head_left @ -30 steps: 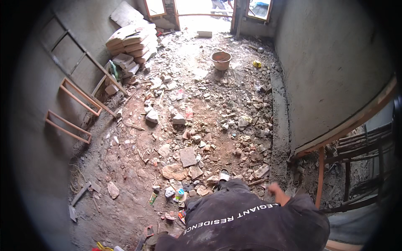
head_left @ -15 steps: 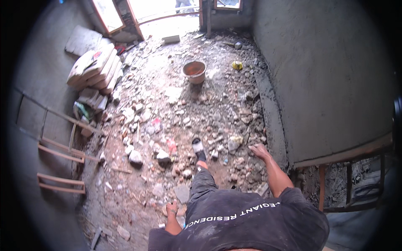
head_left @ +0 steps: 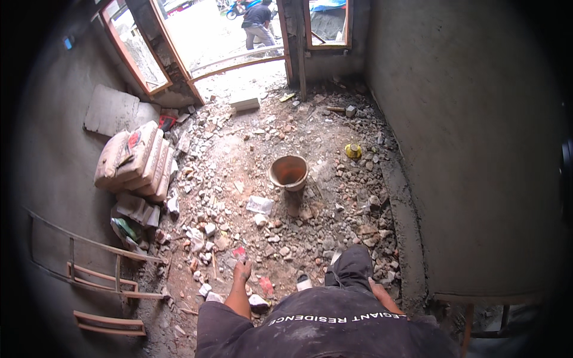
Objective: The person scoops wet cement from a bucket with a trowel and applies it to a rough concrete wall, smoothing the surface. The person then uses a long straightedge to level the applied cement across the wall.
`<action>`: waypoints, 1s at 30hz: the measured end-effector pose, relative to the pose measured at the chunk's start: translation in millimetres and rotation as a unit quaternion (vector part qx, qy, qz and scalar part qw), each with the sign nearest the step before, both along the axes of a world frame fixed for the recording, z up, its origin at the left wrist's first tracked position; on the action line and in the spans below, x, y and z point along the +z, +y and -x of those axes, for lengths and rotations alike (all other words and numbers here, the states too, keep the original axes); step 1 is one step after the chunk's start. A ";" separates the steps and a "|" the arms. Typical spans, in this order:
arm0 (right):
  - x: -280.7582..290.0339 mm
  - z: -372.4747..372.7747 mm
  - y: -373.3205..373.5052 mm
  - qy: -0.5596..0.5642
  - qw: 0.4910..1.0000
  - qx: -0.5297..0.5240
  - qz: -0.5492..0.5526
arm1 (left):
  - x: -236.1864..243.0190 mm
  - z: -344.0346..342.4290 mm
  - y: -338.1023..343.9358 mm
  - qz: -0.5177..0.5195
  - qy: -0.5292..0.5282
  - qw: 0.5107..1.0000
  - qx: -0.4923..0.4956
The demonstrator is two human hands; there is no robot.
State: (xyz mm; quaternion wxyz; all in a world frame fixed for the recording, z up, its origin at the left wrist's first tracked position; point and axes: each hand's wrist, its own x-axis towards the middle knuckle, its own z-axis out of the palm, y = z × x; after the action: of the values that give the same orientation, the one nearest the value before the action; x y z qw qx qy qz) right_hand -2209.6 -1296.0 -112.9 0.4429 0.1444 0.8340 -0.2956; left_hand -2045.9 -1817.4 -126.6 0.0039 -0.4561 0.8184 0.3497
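Observation:
My left hand (head_left: 242,272) hangs out to the left above the rubble, near a scrap of red and white wrapper (head_left: 239,253). Its fingers look loosely apart, and nothing shows in them. Beside my right thigh is my right hand (head_left: 377,290), partly covered by my dark trousers (head_left: 352,268) and shirt; its fingers are mostly hidden. Ahead of me, out of reach of both hands, a round bucket (head_left: 289,173) with an orange-brown inside stands upright on the rubble (head_left: 286,232). One foot in a sandal (head_left: 304,280) shows in front of my shirt.
Stacked sacks (head_left: 134,161) lean by the left wall, with wooden frames (head_left: 110,322) nearer me. A yellow object (head_left: 353,151) lies right of the bucket. Pale blocks (head_left: 245,104) lie before the doorway, where another person (head_left: 258,27) bends outside. A plastered wall (head_left: 465,149) runs along the right.
I have moved forward, and the bucket appears nearer. My left hand has swung forward; my right has come back beside my thigh. The person outside is now clearly visible.

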 end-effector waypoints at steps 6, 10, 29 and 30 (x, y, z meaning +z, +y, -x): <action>-13.3 178.3 -39.3 0.027 0.990 -0.090 0.106 | 17.9 196.3 -26.8 -0.011 -0.097 0.995 0.008; -1.5 339.1 -80.4 0.092 0.992 -0.052 0.075 | 31.6 269.5 -25.3 -0.033 -0.059 0.997 0.027; 93.4 836.6 -326.0 0.102 0.978 -0.056 0.174 | 15.6 501.7 -78.4 -0.218 -0.198 0.915 0.275; 87.1 854.5 -337.3 0.106 0.979 -0.062 0.163 | 21.6 529.1 -97.6 -0.222 -0.194 0.914 0.277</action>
State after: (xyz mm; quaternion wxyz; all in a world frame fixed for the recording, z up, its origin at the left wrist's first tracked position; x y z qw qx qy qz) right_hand -3064.0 -1633.3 -25.8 0.3504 0.0892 0.8063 -0.4682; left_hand -2575.1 -1914.9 -105.0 0.1669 -0.7108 0.5437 0.4140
